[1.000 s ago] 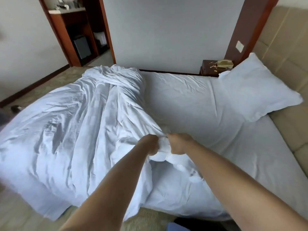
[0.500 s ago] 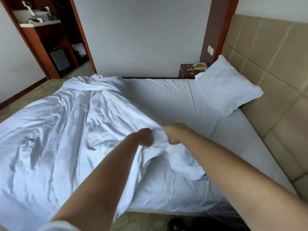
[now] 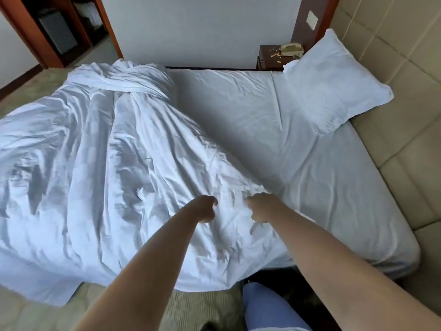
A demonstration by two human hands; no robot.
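A crumpled white duvet (image 3: 95, 163) covers the left half of the bed and hangs over its near edge. My left hand (image 3: 206, 209) and my right hand (image 3: 261, 206) both reach out over the duvet's right border, near the middle of the bed. Each hand has its fingers curled down into the fabric and grips a fold of it. A short span of cloth stretches between them. The white fitted sheet (image 3: 322, 187) lies bare on the right half. A white pillow (image 3: 334, 87) rests at the far right corner.
A padded beige headboard (image 3: 405, 91) runs along the right side. A dark nightstand (image 3: 267, 56) with a telephone (image 3: 292, 50) stands behind the pillow. A wooden wardrobe (image 3: 55, 32) is at the back left. My knee in blue trousers (image 3: 267, 306) is against the bed's near edge.
My hands were together, bunching the duvet. They have moved apart and lowered it, so the cloth now lies flatter on the bed.
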